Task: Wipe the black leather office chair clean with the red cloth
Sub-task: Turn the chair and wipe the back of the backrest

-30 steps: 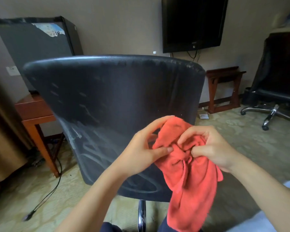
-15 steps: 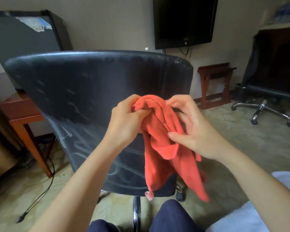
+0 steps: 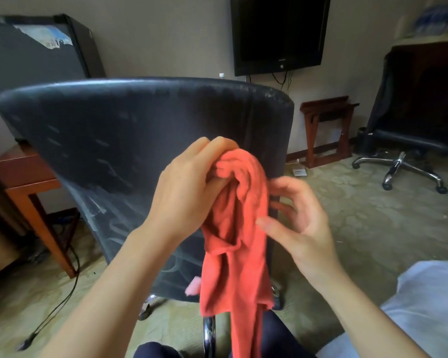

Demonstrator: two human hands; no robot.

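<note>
Closest in, the red cloth (image 3: 236,254) hangs in front of the chair back, its top bunched in the left hand (image 3: 189,187), whose fingers curl tight round it. The right hand (image 3: 298,220) sits just beside the cloth, fingers loose and spread, gripping nothing. The cloth seems to be getting gathered for wiping: better to fold it into a flat pad with no tail dangling, then press it firmly on the chair's (image 3: 140,130) smeared back. Farther off, the fridge (image 3: 36,60) sticker and TV (image 3: 279,32) logo are too blurred to read.
</note>
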